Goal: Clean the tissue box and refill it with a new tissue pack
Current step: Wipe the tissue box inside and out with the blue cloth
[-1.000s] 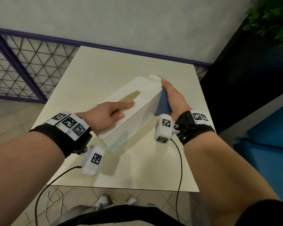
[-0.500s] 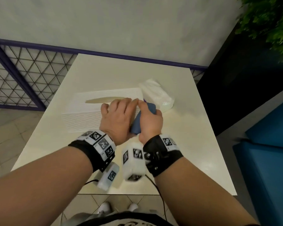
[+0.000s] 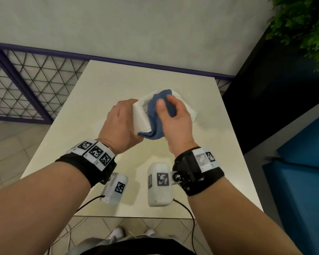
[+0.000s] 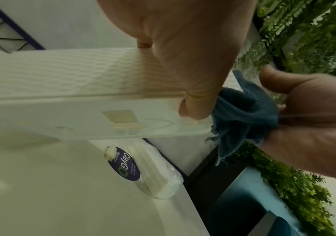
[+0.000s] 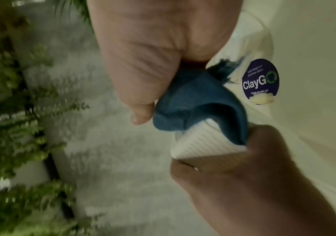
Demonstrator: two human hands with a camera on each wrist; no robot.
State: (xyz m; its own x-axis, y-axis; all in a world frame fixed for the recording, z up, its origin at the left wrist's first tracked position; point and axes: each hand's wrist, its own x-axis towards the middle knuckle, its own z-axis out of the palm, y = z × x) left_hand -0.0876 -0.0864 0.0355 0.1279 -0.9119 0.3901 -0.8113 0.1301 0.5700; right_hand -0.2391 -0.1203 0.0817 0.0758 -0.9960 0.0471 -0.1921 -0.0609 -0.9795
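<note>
Above the middle of the table (image 3: 118,85), the right hand (image 3: 175,122) has its fingers and thumb bunched around a blue cloth (image 3: 158,111), pressing it to the end of the white tissue box (image 3: 141,116). The left hand (image 3: 120,126) grips that box and holds it lifted clear of the tabletop. Beyond them the new tissue pack (image 4: 157,172) lies on the table, sealed in its wrapper. Wiping seems underway; the refill is not yet begun.

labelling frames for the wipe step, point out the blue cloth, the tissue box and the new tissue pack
blue cloth (image 3: 155,115), head view, on the draped fold
tissue box (image 4: 62,76), left wrist view, on its ribbed side
new tissue pack (image 4: 155,172), left wrist view, on the clear wrap
</note>
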